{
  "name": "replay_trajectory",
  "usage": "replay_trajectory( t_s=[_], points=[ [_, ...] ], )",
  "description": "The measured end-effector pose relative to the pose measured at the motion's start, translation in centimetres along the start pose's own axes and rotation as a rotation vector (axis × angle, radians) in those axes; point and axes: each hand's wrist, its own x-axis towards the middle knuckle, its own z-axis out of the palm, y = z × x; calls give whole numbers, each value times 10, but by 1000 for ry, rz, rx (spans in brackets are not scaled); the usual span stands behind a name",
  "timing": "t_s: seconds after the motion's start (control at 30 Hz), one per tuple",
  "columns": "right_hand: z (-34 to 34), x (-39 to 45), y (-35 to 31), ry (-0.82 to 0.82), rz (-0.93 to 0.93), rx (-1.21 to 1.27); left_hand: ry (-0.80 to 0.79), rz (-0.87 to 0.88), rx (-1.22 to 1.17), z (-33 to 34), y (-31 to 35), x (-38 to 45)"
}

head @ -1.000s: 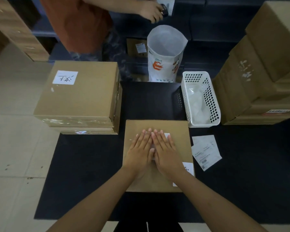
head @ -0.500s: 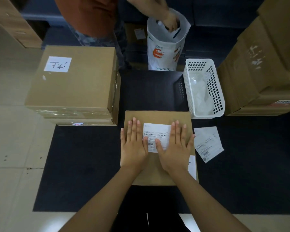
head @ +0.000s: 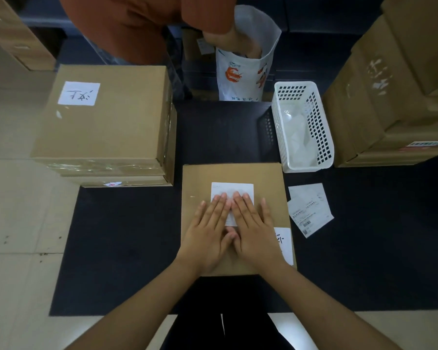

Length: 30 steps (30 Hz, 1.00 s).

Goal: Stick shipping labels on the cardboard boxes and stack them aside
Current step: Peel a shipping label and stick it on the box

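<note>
The shipping label (head: 232, 190) is lying on the cardboard box (head: 235, 215) on the dark mat (head: 127, 248). Flat, straight fingers of the left hand (head: 208, 233) and right hand (head: 254, 231) are pressing it down. Next, I think, is lifting this box onto the box stack (head: 104, 122) beside it.

Brown box (head: 238, 173), white label (head: 232, 189), black mat (head: 127, 236).

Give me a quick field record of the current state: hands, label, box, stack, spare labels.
left hand: flat, pressing on the shipping label
right hand: flat, pressing the same label
box: on the black mat, label on its top
stack: boxes to the left, white slip on top
spare labels: loose on mat, right of box
basket: white, beyond the spare labels
</note>
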Motion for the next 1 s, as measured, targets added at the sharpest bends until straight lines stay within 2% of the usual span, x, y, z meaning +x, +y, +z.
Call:
replay_trajectory(
  t_s=[0.07,0.17,0.23,0.33,0.4,0.5,0.57,0.73,0.9,1.0],
  points=[
    [0,-4,-3,28,150,18,10,-102,-7,1,3,-2],
    [-2,-9,-8,63,422,46,47,-357,-61,3,11,-8],
    [-3,-9,-11,57,445,52,63,-439,-70,2,16,-9],
    [-3,-7,-11,70,432,65,89,-430,-78,1,12,-10],
    [-6,-10,-9,94,347,113,97,-330,-117,-3,10,-13],
    [-6,-25,-4,27,-104,83,52,30,-79,-2,14,-30],
    [-3,-30,-1,-29,-193,32,37,93,-27,3,16,-36],
    [-3,-32,-8,-75,-55,-2,20,-47,7,10,22,-38],
    [-3,-37,-12,46,385,57,83,-452,-45,6,32,-41],
    [-5,-36,-15,46,419,57,78,-512,-51,6,34,-41]
  ],
)
